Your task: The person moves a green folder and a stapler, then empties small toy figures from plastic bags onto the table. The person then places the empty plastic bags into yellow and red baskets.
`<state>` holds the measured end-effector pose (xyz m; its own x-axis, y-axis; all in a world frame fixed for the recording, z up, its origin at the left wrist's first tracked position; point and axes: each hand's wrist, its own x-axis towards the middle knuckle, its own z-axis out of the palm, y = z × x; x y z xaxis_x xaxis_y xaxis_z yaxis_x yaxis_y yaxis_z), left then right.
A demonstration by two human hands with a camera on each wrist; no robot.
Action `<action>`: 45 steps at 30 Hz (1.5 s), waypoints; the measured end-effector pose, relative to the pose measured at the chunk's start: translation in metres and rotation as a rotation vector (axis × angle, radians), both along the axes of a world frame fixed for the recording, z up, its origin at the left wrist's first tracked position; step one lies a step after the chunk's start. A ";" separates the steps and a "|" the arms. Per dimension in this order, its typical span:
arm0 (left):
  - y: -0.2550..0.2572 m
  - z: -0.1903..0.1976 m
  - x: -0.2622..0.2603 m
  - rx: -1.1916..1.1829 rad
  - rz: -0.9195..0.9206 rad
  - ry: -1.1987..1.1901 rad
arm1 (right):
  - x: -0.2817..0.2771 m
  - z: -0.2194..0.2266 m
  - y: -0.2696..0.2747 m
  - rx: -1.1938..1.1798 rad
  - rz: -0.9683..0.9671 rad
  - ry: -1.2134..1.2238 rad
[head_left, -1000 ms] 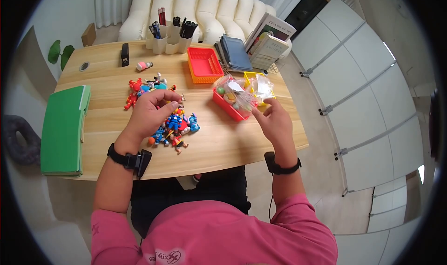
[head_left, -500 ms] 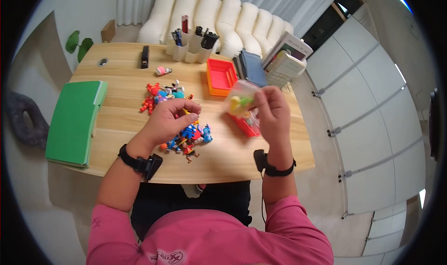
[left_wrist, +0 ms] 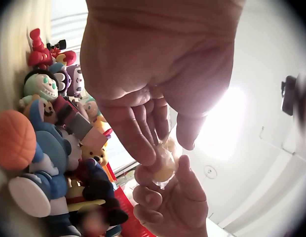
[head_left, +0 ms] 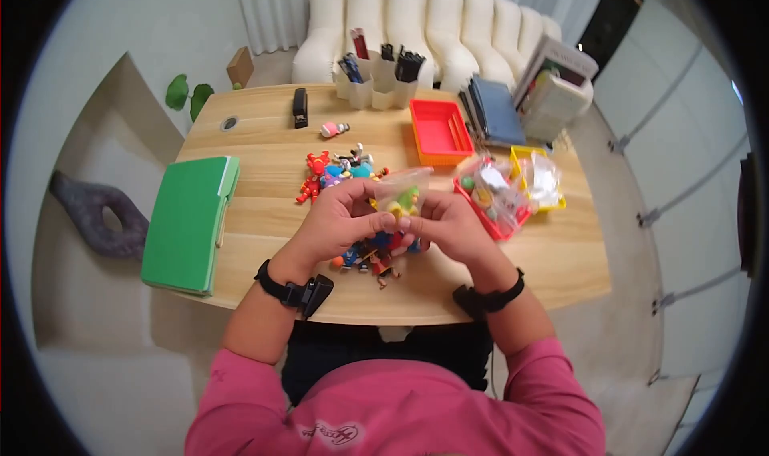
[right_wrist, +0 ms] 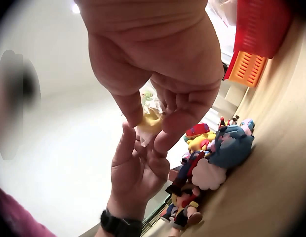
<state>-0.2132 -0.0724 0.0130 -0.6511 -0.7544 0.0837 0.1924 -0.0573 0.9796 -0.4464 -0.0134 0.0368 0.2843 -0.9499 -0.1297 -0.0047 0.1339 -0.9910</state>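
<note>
A small clear plastic bag with a yellow and green toy inside hangs above the figures, pinched from both sides. My left hand grips its left lower edge between thumb and fingers. On the other side, my right hand pinches the bag near the yellow part, the thumbs nearly meeting. In the left wrist view, the yellow toy shows through the film between the fingertips. Below and behind the hands lies a pile of toy figures, partly hidden, among them one holding an orange basketball.
To the right, a red basket and a yellow basket hold bagged items. Stacked red and orange baskets stand farther back. A green folder lies at the left, with a stapler and pen holders at the back.
My right hand has lifted the bagged toy from the red basket and carried it left to the middle. My left hand has since closed on the bag too.
</note>
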 end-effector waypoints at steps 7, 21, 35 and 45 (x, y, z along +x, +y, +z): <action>-0.011 -0.005 0.002 -0.332 0.222 0.090 | -0.016 -0.004 -0.005 -0.098 -0.131 -0.013; -0.006 -0.007 -0.004 -0.328 0.282 -0.041 | -0.019 -0.031 -0.017 -0.112 -0.310 -0.027; -0.012 -0.013 0.004 -0.205 0.127 0.006 | -0.016 -0.029 -0.014 -0.061 -0.304 -0.128; 0.000 -0.004 -0.010 -0.234 0.186 -0.132 | -0.012 -0.033 -0.014 -0.137 -0.217 0.003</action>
<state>-0.2229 -0.0725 0.0092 -0.5203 -0.8319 0.1928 0.0491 0.1963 0.9793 -0.4585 -0.0269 0.0041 0.0715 -0.9974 0.0037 0.0069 -0.0032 -1.0000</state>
